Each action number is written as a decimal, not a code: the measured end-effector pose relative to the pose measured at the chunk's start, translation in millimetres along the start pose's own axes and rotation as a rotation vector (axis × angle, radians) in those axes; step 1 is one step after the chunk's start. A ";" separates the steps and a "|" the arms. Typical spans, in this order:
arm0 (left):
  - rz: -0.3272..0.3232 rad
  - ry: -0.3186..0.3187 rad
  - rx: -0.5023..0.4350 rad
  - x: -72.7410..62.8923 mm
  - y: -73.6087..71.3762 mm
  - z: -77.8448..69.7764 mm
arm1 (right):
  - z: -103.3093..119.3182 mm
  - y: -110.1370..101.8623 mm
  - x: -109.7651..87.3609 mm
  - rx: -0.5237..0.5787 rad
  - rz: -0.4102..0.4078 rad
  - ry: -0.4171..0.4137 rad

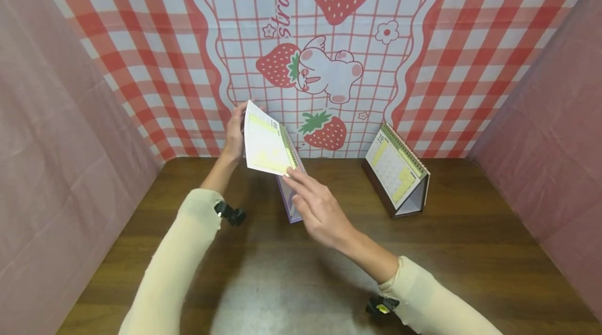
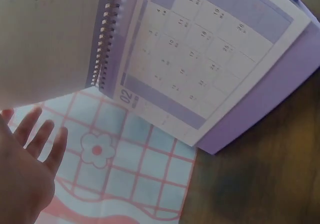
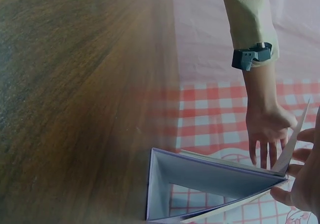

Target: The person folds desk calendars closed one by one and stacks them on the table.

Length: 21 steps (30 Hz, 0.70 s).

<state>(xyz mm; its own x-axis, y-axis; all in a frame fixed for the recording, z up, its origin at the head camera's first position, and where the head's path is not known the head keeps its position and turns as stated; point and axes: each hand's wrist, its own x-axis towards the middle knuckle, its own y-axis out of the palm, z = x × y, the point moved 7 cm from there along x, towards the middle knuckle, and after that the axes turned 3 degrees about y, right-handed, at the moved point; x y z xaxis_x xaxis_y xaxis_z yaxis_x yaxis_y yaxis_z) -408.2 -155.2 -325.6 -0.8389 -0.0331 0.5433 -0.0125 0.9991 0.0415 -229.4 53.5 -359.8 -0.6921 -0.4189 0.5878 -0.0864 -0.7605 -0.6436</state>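
Observation:
A purple spiral desk calendar (image 1: 290, 201) stands on the table, with one page (image 1: 265, 141) lifted away from its front about the spiral binding. In the left wrist view, a sheet marked 02 (image 2: 185, 58) lies on the calendar's face below the raised page. My left hand (image 1: 234, 134) is at the raised page's far left edge; its fingers (image 2: 40, 134) are spread and fairly straight, with contact unclear. My right hand (image 1: 322, 209) touches the page's near corner by the spiral with extended fingers. In the right wrist view, these fingers (image 3: 301, 155) lie along one side of the page.
To the right stands a second desk calendar (image 1: 395, 173), with a dark base and a sheet marked 10. A strawberry-print checked cloth (image 1: 324, 73) hangs behind the brown wooden table (image 1: 291, 277). Pink cloth walls (image 1: 545, 131) close both sides.

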 end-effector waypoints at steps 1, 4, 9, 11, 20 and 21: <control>-0.006 -0.006 0.006 -0.6 -1.5 0.8 | 0.2 0.4 0.0 -0.009 0.002 -0.009; -0.011 -0.012 0.043 -3.2 -7.7 4.3 | -0.1 2.1 -0.4 -0.039 0.015 -0.031; -0.035 0.019 0.019 -6.9 -24.4 15.7 | -0.4 5.3 -2.8 -0.099 0.041 -0.062; -0.061 0.025 0.000 -9.7 -30.0 18.3 | -1.0 6.6 -4.3 -0.118 0.057 -0.062; -0.154 -0.105 0.129 -23.5 -44.7 31.4 | -4.7 9.9 -9.9 -0.176 0.095 -0.071; -0.162 -0.123 0.141 -25.2 -46.6 33.5 | -4.9 10.0 -10.3 -0.178 0.097 -0.073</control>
<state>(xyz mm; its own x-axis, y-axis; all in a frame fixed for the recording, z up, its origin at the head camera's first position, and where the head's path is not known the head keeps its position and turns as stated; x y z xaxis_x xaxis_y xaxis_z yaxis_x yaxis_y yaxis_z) -404.7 -200.0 -369.3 -0.8795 -0.1981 0.4328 -0.2210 0.9753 -0.0025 -226.7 52.6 -374.6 -0.6499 -0.5255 0.5491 -0.1517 -0.6182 -0.7712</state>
